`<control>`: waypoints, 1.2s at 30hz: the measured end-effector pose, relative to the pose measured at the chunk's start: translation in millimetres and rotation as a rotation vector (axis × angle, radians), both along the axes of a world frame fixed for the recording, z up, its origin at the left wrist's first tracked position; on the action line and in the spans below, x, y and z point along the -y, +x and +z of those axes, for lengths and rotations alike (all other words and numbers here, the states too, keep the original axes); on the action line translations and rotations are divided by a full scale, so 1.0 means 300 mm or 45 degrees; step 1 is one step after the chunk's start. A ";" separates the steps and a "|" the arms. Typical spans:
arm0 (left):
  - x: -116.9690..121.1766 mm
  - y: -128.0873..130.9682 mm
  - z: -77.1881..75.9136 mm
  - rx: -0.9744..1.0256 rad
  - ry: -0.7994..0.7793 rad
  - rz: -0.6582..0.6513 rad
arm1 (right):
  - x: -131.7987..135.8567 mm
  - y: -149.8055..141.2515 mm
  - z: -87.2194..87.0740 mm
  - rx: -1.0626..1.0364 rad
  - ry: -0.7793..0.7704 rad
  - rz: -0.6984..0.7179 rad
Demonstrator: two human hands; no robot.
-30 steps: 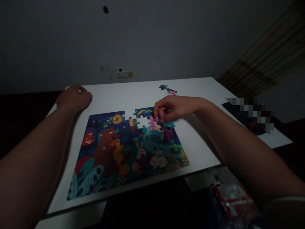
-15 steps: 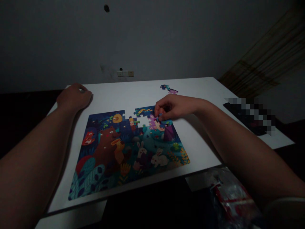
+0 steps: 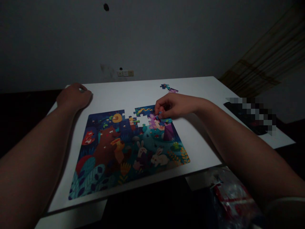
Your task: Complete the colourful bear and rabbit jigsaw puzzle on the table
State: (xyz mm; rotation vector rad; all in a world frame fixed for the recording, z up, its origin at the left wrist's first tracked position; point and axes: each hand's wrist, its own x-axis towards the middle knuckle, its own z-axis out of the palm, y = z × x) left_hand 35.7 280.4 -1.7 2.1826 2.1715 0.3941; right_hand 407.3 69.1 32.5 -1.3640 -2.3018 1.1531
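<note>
A jigsaw puzzle (image 3: 133, 152) with a bear and rabbits lies on the white table, with white gaps at its upper middle. Over its upper right part, my right hand (image 3: 172, 105) pinches a small puzzle piece (image 3: 159, 115), partly hidden by the fingers. My left hand (image 3: 75, 97) rests at the table's far left, its fingers curled in and mostly out of sight; whether anything is in them does not show. Behind my right hand lie a blue loose piece (image 3: 164, 86) and a pink loose piece (image 3: 173, 90).
The white table (image 3: 114, 95) stands near a grey wall (image 3: 166, 41) with sockets (image 3: 125, 73). A dark flat object (image 3: 245, 117), partly pixelated, lies at the right edge. Below the front edge, a clear plastic bag (image 3: 233, 197) holds something red. Stringy curtains (image 3: 259, 57) hang at right.
Almost nothing differs. My right hand stays over the puzzle's upper right with the piece, and my left hand keeps its place. The view has shifted very slightly.
</note>
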 end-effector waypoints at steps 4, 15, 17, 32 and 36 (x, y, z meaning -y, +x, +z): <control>0.001 0.000 0.001 -0.010 -0.003 -0.010 | 0.005 -0.007 0.004 0.008 -0.005 -0.040; 0.002 0.002 0.003 -0.004 -0.014 -0.010 | 0.000 -0.003 0.001 0.014 0.015 0.007; 0.003 0.002 0.004 -0.011 -0.015 -0.012 | -0.001 -0.002 0.003 0.019 0.008 0.028; -0.002 -0.004 -0.005 -0.006 0.006 -0.042 | 0.002 -0.005 0.009 0.036 -0.011 0.043; -0.002 -0.003 -0.004 -0.030 0.018 -0.019 | 0.001 -0.004 0.001 0.032 0.000 0.028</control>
